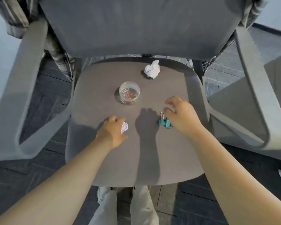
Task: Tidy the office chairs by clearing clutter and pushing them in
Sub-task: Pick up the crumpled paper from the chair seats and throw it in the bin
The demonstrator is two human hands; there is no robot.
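A grey office chair fills the view, its seat [104, 159] right below me. My left hand [111, 133] is closed around a small crumpled white paper ball [124, 127] near the seat's middle. My right hand [181, 115] hovers with curled, parted fingers just over teal binder clips [164, 122] on the seat's right; it holds nothing. A clear round jar of coloured paper clips [129, 93] stands upright further back. A larger crumpled white paper [152, 69] lies near the backrest [141, 26].
Grey armrests [28, 88] [248, 82] flank the seat on both sides. A plaid cloth [62, 59] hangs behind the backrest at the left. Dark carpet tiles [193, 200] cover the floor. My legs stand at the seat's front edge. A pale surface [243, 98] lies at the right.
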